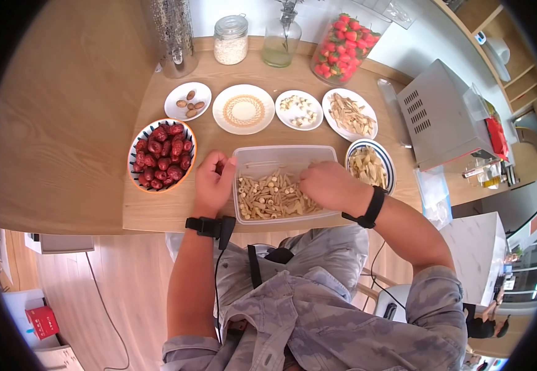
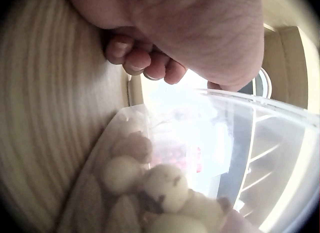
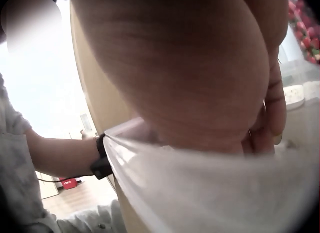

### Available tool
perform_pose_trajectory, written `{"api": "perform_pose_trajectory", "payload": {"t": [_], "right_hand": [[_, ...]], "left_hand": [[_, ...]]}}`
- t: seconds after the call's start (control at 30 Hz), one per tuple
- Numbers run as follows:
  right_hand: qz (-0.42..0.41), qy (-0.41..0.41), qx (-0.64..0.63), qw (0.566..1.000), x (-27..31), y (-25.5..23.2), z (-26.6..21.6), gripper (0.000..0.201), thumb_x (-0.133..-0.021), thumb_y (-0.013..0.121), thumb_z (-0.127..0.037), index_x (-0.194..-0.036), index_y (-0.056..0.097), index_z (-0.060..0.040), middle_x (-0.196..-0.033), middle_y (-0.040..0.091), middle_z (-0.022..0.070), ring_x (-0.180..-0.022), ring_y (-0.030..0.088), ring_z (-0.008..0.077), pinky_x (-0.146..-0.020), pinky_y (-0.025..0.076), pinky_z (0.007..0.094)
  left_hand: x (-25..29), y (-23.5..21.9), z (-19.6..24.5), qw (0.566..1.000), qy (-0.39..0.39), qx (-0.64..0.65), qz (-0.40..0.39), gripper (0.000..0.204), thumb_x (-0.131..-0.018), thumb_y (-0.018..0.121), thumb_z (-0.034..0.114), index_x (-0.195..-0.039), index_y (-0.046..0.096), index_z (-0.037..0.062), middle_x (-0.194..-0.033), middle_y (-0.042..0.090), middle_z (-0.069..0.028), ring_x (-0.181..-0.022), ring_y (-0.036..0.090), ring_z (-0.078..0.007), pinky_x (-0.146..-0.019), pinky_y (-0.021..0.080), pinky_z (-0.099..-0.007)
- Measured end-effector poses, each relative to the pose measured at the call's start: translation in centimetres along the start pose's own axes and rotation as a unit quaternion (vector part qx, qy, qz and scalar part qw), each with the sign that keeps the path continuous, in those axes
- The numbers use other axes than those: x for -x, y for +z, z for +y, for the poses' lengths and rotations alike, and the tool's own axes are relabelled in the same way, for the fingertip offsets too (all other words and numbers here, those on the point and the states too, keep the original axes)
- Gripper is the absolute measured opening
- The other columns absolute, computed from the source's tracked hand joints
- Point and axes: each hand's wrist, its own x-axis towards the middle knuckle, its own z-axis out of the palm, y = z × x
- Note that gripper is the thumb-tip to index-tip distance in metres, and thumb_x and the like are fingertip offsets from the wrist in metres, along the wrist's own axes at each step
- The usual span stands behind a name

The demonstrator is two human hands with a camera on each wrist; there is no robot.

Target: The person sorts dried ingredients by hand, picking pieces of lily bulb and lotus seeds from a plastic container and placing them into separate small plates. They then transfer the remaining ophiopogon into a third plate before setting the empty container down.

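Note:
A clear plastic container (image 1: 286,150) lies in front of the person, holding a mix of tan dried root pieces (image 1: 281,203) and pale round seeds (image 2: 165,187). At its left end is the left hand (image 1: 215,181), thumb up close to the rim and fingers loosely curled, nothing between them. The right hand (image 1: 333,185) reaches over the right side, fingers bent down into the mix. Its fingertips are mostly hidden, and I cannot tell whether they pinch a piece. In the right wrist view, the container wall (image 3: 215,188) covers part of that hand.
A bowl of red dates (image 1: 162,154) stands left; a bowl of pale slices (image 1: 367,166) stands right. Behind are plates of brown nuts (image 1: 190,105), white seeds (image 1: 298,111) and tan strips (image 1: 350,114), plus a patterned plate (image 1: 244,109). Farther back, strawberries (image 1: 346,46) fill a container.

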Motion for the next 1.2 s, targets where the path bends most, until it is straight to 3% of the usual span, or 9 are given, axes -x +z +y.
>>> {"api": "perform_pose_trajectory", "payload": {"t": [0.1, 0.3, 0.43, 0.6, 0.7, 0.8, 0.9, 1.0, 1.2], "right_hand": [[0.005, -0.008, 0.001, 1.000, -0.3, 0.5, 0.4, 0.008, -0.075, 0.069, -0.011, -0.070, 0.074, -0.0090, -0.074, 0.071, 0.0128, -0.079, 0.072, 0.0341, -0.070, 0.058, 0.0447], [0.006, 0.014, 0.006, 1.000, 0.2, -0.8, 0.1, 0.007, -0.073, 0.069, -0.012, -0.077, 0.074, -0.0100, -0.082, 0.073, 0.0105, -0.081, 0.072, 0.0335, -0.070, 0.058, 0.0441], [0.118, 0.098, -0.096, 0.984, 1.7, -3.0, 0.1, 0.007, -0.078, 0.071, -0.011, -0.084, 0.075, -0.0091, -0.084, 0.073, 0.0100, -0.080, 0.072, 0.0327, -0.069, 0.058, 0.0429], [0.270, 0.232, -0.129, 0.925, 6.6, -4.4, 2.0, 0.010, -0.086, 0.075, -0.008, -0.095, 0.076, -0.0036, -0.092, 0.075, 0.0137, -0.083, 0.072, 0.0324, -0.072, 0.058, 0.0394], [0.268, 0.366, -0.203, 0.868, 9.8, -3.8, 2.9, 0.013, -0.086, 0.075, -0.005, -0.099, 0.075, -0.0012, -0.096, 0.075, 0.0161, -0.085, 0.073, 0.0335, -0.074, 0.059, 0.0375], [0.256, 0.384, -0.143, 0.876, 11.9, -2.5, 3.6, 0.012, -0.087, 0.075, -0.004, -0.098, 0.074, -0.0002, -0.097, 0.075, 0.0166, -0.085, 0.073, 0.0329, -0.075, 0.058, 0.0372], [0.304, 0.385, -0.151, 0.858, 12.1, -1.7, 2.7, 0.010, -0.088, 0.074, -0.003, -0.097, 0.074, 0.0001, -0.098, 0.075, 0.0162, -0.085, 0.073, 0.0325, -0.074, 0.058, 0.0371], [0.337, 0.376, -0.241, 0.829, 10.6, -2.4, 0.3, 0.009, -0.088, 0.073, -0.001, -0.096, 0.073, 0.0004, -0.097, 0.075, 0.0156, -0.084, 0.073, 0.0325, -0.074, 0.057, 0.0367], [0.247, 0.261, -0.344, 0.868, 6.6, -3.8, -4.3, 0.011, -0.087, 0.075, -0.004, -0.097, 0.072, -0.0030, -0.089, 0.072, 0.0135, -0.079, 0.071, 0.0338, -0.070, 0.056, 0.0384]], "left_hand": [[0.1, 0.0, 0.1, 1.000, -0.008, 0.013, 0.000, 0.026, -0.099, 0.071, 0.013, -0.082, 0.053, 0.0033, -0.068, 0.048, 0.0033, -0.063, 0.040, -0.0052, -0.055, 0.036, -0.0251], [0.0, 0.1, -0.2, 1.000, 0.009, -0.006, 0.004, 0.026, -0.099, 0.071, 0.011, -0.083, 0.053, 0.0033, -0.069, 0.048, 0.0038, -0.064, 0.040, -0.0047, -0.055, 0.035, -0.0245], [0.1, 0.0, -0.1, 1.000, -0.012, 0.011, 0.003, 0.025, -0.099, 0.071, 0.011, -0.082, 0.053, 0.0030, -0.068, 0.048, 0.0035, -0.064, 0.041, -0.0049, -0.055, 0.036, -0.0248], [0.1, 0.2, -0.1, 1.000, 0.004, 0.002, 0.010, 0.026, -0.098, 0.071, 0.011, -0.082, 0.053, 0.0026, -0.068, 0.049, 0.0031, -0.064, 0.041, -0.0051, -0.055, 0.036, -0.0251], [0.0, 0.1, -0.1, 1.000, 0.016, -0.005, 0.008, 0.026, -0.099, 0.071, 0.011, -0.082, 0.053, 0.0024, -0.068, 0.049, 0.0029, -0.063, 0.041, -0.0052, -0.054, 0.035, -0.0253], [0.0, 0.1, -0.3, 1.000, 0.020, -0.014, 0.004, 0.026, -0.099, 0.070, 0.011, -0.083, 0.053, 0.0023, -0.068, 0.048, 0.0031, -0.064, 0.040, -0.0052, -0.055, 0.035, -0.0253], [0.0, 0.0, -0.4, 1.000, 0.012, -0.002, -0.003, 0.025, -0.100, 0.069, 0.011, -0.083, 0.053, 0.0024, -0.069, 0.047, 0.0037, -0.066, 0.040, -0.0050, -0.056, 0.035, -0.0251], [0.1, 0.1, -0.5, 1.000, 0.013, -0.001, -0.002, 0.024, -0.101, 0.068, 0.010, -0.084, 0.052, 0.0025, -0.070, 0.047, 0.0040, -0.067, 0.040, -0.0047, -0.058, 0.035, -0.0247], [0.0, 0.0, -0.5, 1.000, 0.009, 0.001, -0.004, 0.025, -0.101, 0.068, 0.011, -0.084, 0.053, 0.0018, -0.071, 0.047, 0.0038, -0.068, 0.041, -0.0046, -0.058, 0.035, -0.0242]]}}
